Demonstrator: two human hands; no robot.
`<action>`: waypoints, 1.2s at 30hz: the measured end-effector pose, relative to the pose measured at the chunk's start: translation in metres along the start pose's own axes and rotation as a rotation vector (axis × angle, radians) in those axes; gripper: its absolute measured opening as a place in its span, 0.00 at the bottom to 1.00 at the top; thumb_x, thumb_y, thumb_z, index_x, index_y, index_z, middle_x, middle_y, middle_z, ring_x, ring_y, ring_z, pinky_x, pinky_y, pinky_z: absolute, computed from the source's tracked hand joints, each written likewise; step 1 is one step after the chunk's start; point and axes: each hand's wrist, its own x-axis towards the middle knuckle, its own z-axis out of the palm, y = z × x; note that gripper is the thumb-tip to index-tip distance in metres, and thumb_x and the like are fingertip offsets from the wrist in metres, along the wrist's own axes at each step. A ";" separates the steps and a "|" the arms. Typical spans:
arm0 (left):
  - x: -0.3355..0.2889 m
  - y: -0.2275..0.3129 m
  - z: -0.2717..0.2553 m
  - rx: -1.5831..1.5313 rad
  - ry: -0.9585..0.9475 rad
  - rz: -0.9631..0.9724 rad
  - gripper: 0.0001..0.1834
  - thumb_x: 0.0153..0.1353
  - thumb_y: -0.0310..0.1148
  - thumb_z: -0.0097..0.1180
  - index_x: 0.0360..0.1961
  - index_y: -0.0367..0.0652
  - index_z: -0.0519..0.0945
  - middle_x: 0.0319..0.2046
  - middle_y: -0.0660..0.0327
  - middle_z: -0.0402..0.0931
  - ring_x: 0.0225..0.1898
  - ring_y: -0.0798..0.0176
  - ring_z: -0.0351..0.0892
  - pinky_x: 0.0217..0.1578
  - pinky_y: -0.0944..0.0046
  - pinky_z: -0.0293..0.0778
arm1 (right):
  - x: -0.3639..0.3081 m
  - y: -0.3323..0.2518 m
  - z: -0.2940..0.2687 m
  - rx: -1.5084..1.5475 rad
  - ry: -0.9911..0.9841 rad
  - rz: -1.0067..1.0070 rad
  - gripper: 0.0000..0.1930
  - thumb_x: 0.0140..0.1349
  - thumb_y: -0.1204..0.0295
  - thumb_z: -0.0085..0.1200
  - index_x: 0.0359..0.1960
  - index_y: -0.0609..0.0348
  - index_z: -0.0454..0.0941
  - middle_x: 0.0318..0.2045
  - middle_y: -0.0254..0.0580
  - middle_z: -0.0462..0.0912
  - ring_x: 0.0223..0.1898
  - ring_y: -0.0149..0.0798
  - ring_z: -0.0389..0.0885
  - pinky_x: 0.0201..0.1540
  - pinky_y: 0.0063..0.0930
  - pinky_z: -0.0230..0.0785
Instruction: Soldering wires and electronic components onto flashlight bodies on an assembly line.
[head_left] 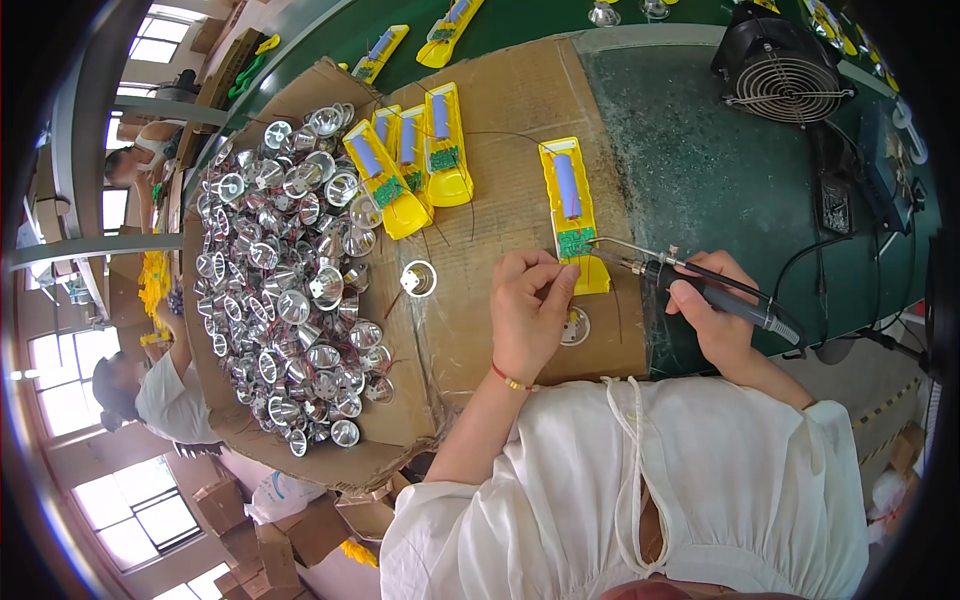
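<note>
A yellow plastic housing (pixel 587 278) lies on the cardboard in front of me, with a purple cylindrical battery (pixel 567 187) and a small green circuit board (pixel 573 243) in it. My right hand (pixel 712 305) grips a soldering iron (pixel 722 295) with a thin metal tube running along it. The iron's tip reaches the board's right side. At the board's lower left, my left hand (pixel 532 308) is closed in a pinch; whatever is between the fingertips is too small to make out. Just below those fingers sits a silver reflector (pixel 575 327), partly covered by the hand.
Many silver reflectors (pixel 290 300) are heaped in a cardboard box on the left, and a single reflector (pixel 419 279) lies beside it. Several yellow housings (pixel 447 150) with batteries overlap near the box. A black fan (pixel 785 75) stands at the far right, near cables (pixel 800 255).
</note>
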 end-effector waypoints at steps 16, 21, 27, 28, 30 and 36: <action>0.028 -0.002 -0.007 -0.036 -0.199 -0.166 0.08 0.47 0.29 0.61 0.18 0.35 0.80 0.20 0.58 0.73 0.22 0.64 0.72 0.23 0.65 0.68 | 0.007 0.006 0.007 -0.015 -0.014 0.072 0.06 0.55 0.78 0.56 0.30 0.65 0.71 0.22 0.38 0.77 0.22 0.24 0.75 0.22 0.16 0.67; 0.027 -0.002 -0.009 -0.043 -0.198 -0.173 0.08 0.47 0.29 0.60 0.18 0.35 0.80 0.20 0.58 0.73 0.22 0.63 0.72 0.24 0.65 0.68 | 0.003 0.005 0.005 0.040 0.060 0.040 0.06 0.56 0.78 0.54 0.32 0.65 0.71 0.24 0.39 0.77 0.23 0.25 0.75 0.24 0.17 0.67; 0.028 -0.003 -0.008 -0.098 -0.210 -0.249 0.08 0.48 0.29 0.60 0.19 0.34 0.80 0.19 0.57 0.73 0.22 0.63 0.73 0.24 0.65 0.68 | 0.000 0.009 -0.005 0.069 0.096 0.007 0.06 0.57 0.78 0.53 0.34 0.65 0.70 0.25 0.39 0.77 0.24 0.26 0.75 0.26 0.17 0.67; 0.027 -0.004 -0.008 -0.077 -0.213 -0.207 0.08 0.49 0.28 0.60 0.19 0.33 0.80 0.22 0.60 0.72 0.21 0.67 0.71 0.23 0.69 0.67 | 0.000 0.011 -0.005 0.076 0.104 0.006 0.06 0.57 0.77 0.53 0.34 0.65 0.70 0.25 0.40 0.77 0.24 0.26 0.75 0.26 0.17 0.67; 0.027 -0.004 -0.008 -0.054 -0.213 -0.164 0.09 0.51 0.28 0.60 0.19 0.32 0.80 0.25 0.62 0.70 0.19 0.72 0.69 0.21 0.72 0.66 | 0.002 0.012 -0.007 0.085 0.111 0.003 0.06 0.57 0.77 0.53 0.34 0.65 0.70 0.25 0.40 0.77 0.24 0.26 0.75 0.27 0.17 0.67; 0.015 0.017 -0.011 -0.189 0.011 -0.301 0.10 0.51 0.33 0.60 0.29 0.35 0.81 0.23 0.56 0.80 0.22 0.67 0.79 0.25 0.72 0.72 | 0.008 0.016 -0.021 0.108 0.200 -0.014 0.06 0.57 0.77 0.52 0.34 0.66 0.70 0.25 0.42 0.77 0.23 0.27 0.75 0.27 0.18 0.68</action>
